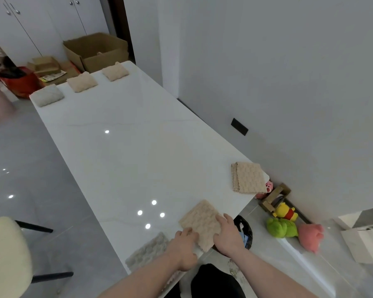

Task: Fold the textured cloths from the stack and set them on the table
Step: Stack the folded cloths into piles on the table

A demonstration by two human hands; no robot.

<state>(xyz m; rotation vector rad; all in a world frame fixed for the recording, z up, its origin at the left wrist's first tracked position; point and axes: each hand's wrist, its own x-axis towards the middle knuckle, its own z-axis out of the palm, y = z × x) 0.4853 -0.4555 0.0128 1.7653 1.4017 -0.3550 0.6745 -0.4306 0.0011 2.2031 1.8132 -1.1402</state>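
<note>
A bumpy beige cloth (199,220) is lying flat at the near edge of the white table (125,147), under both hands. It is looking square and puffy, like little pillows sewn together. The left hand (184,244) is pressing on its near left corner with fingers mostly straight, though they are blurry. The right hand (227,232) is resting on its right side, fingers spread flat. A grey bumpy cloth (148,251) is lying just left of the left hand.
</note>
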